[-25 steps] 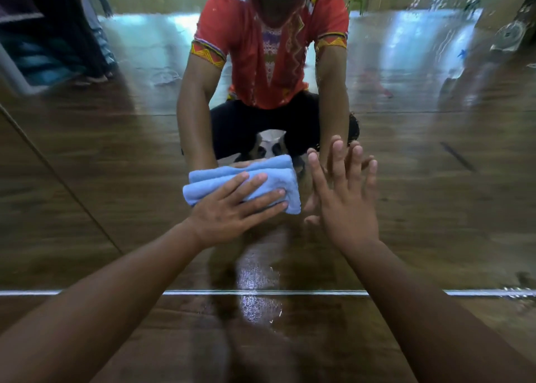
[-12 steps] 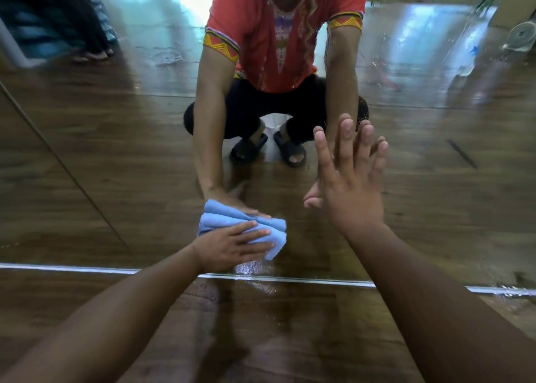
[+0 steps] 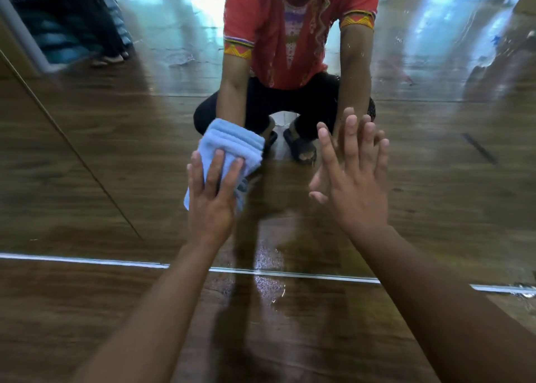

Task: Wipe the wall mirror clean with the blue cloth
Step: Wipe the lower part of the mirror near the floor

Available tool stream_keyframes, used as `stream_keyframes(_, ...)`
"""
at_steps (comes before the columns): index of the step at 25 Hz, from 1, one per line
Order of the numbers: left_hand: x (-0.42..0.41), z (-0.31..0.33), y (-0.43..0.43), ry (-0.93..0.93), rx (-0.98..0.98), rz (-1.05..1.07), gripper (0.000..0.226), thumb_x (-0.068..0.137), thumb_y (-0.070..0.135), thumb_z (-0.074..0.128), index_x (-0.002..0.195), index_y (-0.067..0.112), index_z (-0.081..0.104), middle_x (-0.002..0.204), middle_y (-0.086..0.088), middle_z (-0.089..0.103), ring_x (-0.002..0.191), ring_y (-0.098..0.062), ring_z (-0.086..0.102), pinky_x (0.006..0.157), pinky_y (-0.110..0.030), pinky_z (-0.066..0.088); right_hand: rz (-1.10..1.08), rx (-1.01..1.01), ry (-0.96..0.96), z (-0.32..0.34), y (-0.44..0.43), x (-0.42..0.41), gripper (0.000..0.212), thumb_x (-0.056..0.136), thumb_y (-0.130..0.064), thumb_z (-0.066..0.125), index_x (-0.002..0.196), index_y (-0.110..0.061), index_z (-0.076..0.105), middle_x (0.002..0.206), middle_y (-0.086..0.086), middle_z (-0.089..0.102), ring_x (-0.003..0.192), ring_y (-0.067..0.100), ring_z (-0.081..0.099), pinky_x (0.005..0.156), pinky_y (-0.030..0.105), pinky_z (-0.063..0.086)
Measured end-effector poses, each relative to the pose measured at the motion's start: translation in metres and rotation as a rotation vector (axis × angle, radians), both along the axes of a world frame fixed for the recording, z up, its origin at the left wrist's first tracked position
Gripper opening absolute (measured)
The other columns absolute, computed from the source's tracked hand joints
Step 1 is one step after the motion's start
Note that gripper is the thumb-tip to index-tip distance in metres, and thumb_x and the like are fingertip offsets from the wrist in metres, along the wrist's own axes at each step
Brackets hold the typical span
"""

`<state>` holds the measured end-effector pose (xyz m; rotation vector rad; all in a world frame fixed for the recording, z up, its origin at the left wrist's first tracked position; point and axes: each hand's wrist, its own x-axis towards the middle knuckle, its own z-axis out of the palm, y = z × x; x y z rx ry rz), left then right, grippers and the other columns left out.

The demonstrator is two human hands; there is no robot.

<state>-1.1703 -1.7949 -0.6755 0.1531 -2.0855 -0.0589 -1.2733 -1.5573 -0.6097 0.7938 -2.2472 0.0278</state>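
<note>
Evidently unfinished: left grip [image 3: 210, 205], fingers flat, presses the folded blue cloth [image 3: 229, 143] on the mirror [image 3: 116, 150] above its bottom edge; right grip [image 3: 356, 191] braces open-palmed, empty. Droplets [image 3: 401, 38] show across the upper glass.

– How is the scene lit?
– Dim, warm light is seen overall. Pale bluish glare is spread across the upper part of the mirror [image 3: 435, 48], and a wet glint is caught on the floor [image 3: 269, 287] at lower centre.
– And the sharpness?
– The upper left is smeared by motion blur. Detail is softened towards the frame edges.
</note>
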Motion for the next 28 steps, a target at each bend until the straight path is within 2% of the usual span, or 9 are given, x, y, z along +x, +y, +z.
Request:
stream_keyframes(2, -0.002, -0.013, 0.018, 0.055, 0.307, 0.032, 0.062, 0.095, 0.006, 0.045, 0.152, 0.021, 0.028, 0.162, -0.013, 0.015, 0.149, -0.046, 0.006, 0.125, -0.045, 0.011, 0.075, 0.056, 0.046, -0.005, 0.000, 0.003, 0.136, 0.070, -0.050, 0.086, 0.161, -0.026, -0.013, 0.162, 0.012, -0.035, 0.152, 0.038, -0.024, 0.123, 0.055, -0.011)
stream_keyframes(4, -0.005, -0.030, 0.034, 0.108, 0.586, 0.079, 0.062, 0.097, 0.007, 0.049, 0.154, 0.013, 0.026, 0.164, -0.019, 0.012, 0.150, -0.046, 0.007, 0.124, -0.031, 0.005, 0.155, 0.156, 0.097, -0.016, 0.002, 0.005, 0.132, 0.069, -0.044, 0.088, 0.163, -0.027, -0.004, 0.168, 0.014, -0.022, 0.153, 0.036, -0.024, 0.124, 0.054, -0.008)
stream_keyframes(7, -0.007, -0.047, 0.046, 0.109, 0.882, 0.133, 0.065, 0.101, 0.014, 0.046, 0.158, 0.008, 0.016, 0.166, -0.020, 0.001, 0.153, -0.039, 0.005, 0.122, -0.032, 0.005, 0.236, 0.219, 0.145, -0.036, 0.009, 0.002, 0.117, 0.071, -0.027, 0.087, 0.162, -0.029, 0.013, 0.169, 0.016, 0.006, 0.156, 0.037, -0.005, 0.125, 0.056, 0.004)
stream_keyframes(9, -0.008, -0.054, 0.047, 0.090, 0.916, 0.149, 0.067, 0.101, 0.017, 0.043, 0.159, 0.007, 0.011, 0.166, -0.019, -0.003, 0.154, -0.036, 0.002, 0.122, -0.033, 0.005, 0.231, 0.252, 0.136, -0.044, 0.011, -0.002, 0.116, 0.074, -0.029, 0.086, 0.162, -0.031, 0.011, 0.170, 0.016, 0.005, 0.155, 0.040, 0.001, 0.124, 0.058, 0.008)
stream_keyframes(13, -0.008, -0.070, 0.043, 0.102, 0.965, 0.178, 0.068, 0.102, 0.015, 0.044, 0.159, 0.005, 0.008, 0.166, -0.019, -0.004, 0.154, -0.032, 0.001, 0.121, -0.027, 0.003, 0.168, 0.278, 0.043, -0.051, 0.006, -0.005, 0.135, 0.067, -0.043, 0.089, 0.162, -0.035, -0.007, 0.168, 0.011, -0.020, 0.154, 0.038, -0.017, 0.125, 0.057, -0.006)
stream_keyframes(17, -0.007, -0.089, 0.043, 0.085, 1.119, 0.209, 0.070, 0.104, 0.013, 0.045, 0.160, 0.008, 0.002, 0.167, -0.011, -0.010, 0.155, -0.024, -0.004, 0.120, -0.024, 0.005, 0.161, 0.267, 0.113, -0.059, 0.006, -0.011, 0.119, 0.079, -0.028, 0.078, 0.162, -0.036, -0.007, 0.168, 0.009, -0.019, 0.154, 0.037, -0.008, 0.125, 0.055, -0.004)
stream_keyframes(22, -0.006, -0.117, 0.041, 0.054, 1.202, 0.261, 0.073, 0.105, 0.013, 0.046, 0.159, 0.006, -0.003, 0.167, -0.011, -0.012, 0.155, -0.025, -0.005, 0.122, -0.028, 0.004, 0.125, 0.274, 0.190, -0.065, 0.004, -0.025, 0.117, 0.082, -0.026, 0.077, 0.161, -0.038, -0.009, 0.165, 0.007, -0.030, 0.150, 0.034, -0.032, 0.123, 0.053, -0.012)
stream_keyframes(26, -0.015, -0.133, 0.037, 0.237, 1.600, 0.346, 0.072, 0.103, 0.006, 0.042, 0.160, 0.015, 0.000, 0.168, -0.008, -0.001, 0.154, -0.022, 0.008, 0.124, -0.030, 0.010, 0.114, 0.338, 0.152, -0.064, 0.006, -0.027, 0.121, 0.078, -0.042, 0.077, 0.161, -0.038, -0.011, 0.163, 0.008, -0.035, 0.147, 0.035, -0.036, 0.121, 0.054, -0.018)
stream_keyframes(28, -0.018, -0.137, 0.037, 0.373, 1.779, 0.375, 0.069, 0.103, 0.001, 0.036, 0.161, 0.017, 0.003, 0.167, -0.007, 0.010, 0.150, -0.022, 0.023, 0.115, -0.019, 0.017, 0.095, 0.359, 0.182, -0.065, 0.006, -0.027, 0.123, 0.075, -0.048, 0.077, 0.161, -0.038, -0.011, 0.162, 0.011, -0.036, 0.146, 0.037, -0.037, 0.121, 0.055, -0.018)
